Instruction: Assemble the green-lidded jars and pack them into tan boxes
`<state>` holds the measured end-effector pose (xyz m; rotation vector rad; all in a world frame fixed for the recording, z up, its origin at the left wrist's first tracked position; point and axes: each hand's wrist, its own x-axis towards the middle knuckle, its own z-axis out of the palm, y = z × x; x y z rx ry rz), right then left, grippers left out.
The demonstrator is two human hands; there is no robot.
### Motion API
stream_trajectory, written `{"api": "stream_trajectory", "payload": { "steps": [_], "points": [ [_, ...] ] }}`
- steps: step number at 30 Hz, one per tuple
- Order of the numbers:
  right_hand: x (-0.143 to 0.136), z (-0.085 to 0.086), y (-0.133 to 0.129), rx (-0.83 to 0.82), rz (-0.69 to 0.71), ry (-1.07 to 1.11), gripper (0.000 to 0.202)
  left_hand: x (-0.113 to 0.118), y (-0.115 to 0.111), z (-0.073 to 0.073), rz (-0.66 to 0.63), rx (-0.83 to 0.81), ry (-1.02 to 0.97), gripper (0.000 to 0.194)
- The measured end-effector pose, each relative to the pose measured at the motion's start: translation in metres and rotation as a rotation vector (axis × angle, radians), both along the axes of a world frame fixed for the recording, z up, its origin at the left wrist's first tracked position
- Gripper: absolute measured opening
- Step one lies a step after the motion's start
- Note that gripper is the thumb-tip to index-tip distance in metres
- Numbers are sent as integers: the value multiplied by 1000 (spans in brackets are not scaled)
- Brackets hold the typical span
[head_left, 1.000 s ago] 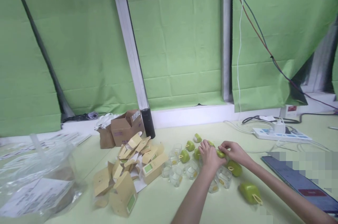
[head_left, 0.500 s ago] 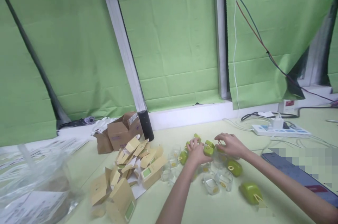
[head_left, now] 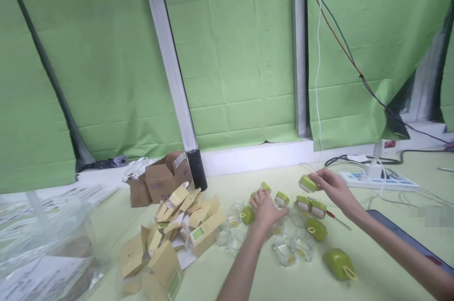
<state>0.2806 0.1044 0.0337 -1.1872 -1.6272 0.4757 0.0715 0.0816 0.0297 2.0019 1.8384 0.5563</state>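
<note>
Your right hand (head_left: 331, 186) pinches a green case (head_left: 308, 183), right of your left hand (head_left: 266, 210), which is spread open, contact unclear

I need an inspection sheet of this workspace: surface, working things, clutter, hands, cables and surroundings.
Surface: pale table, partly covered.
Job's things: green pieces, some with yellow loops; clear containers grouped near the left hand.
Clutter: piled yellow cartons, brown box, plastic bag, screwdriver with red handle.
Hands: right hand pinches one green piece; left spread among others, contact unclear.
Cables: several around the white power strip; red and blue cables hang behind.
Surroundings: green sheets, black cylinder.
</note>
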Motion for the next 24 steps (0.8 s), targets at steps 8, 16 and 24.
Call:
{"api": "stream_trajectory", "payload": {
  "steps": [8, 16, 24],
  "points": [
    [-22, -18, -80, -124, 222, -254, 38, 1, -92, -13, -443, -475, -1136, 66],
    [45, -47, -4, -325, -153, -542, 19, -38, -128, -28, -62, -551, -1764, 20],
    [66, -34, -21, -359, -182, -456, 26, -42, -115, -25, -64, -429, -1902, 15]
  ]
}}
